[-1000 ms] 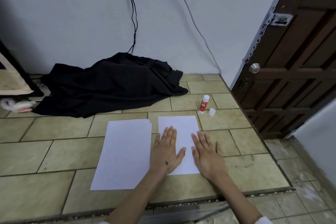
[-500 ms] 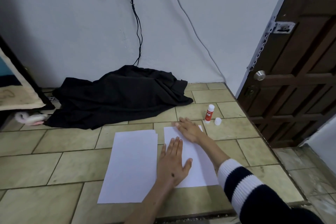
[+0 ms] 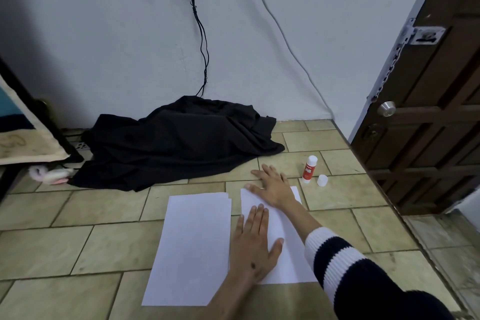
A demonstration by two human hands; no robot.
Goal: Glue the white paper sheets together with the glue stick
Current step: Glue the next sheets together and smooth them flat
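Two white paper lots lie side by side on the tiled floor: a small stack on the left and a single sheet on the right. My left hand rests flat, fingers spread, on the right sheet's lower left part. My right hand lies flat on that sheet's far edge, fingers pointing left, holding nothing. A red and white glue stick stands uncapped just right of the right hand. Its white cap stands beside it.
A heap of black cloth lies against the white wall beyond the papers. A brown wooden door stands at the right. At the far left are a dark furniture edge and a pink and white fluffy item. Cables hang down the wall.
My right hand slid from the sheet's right side up to its far edge, and the striped sleeve came into view. The camera tilted up slightly. My left hand stayed on the sheet.
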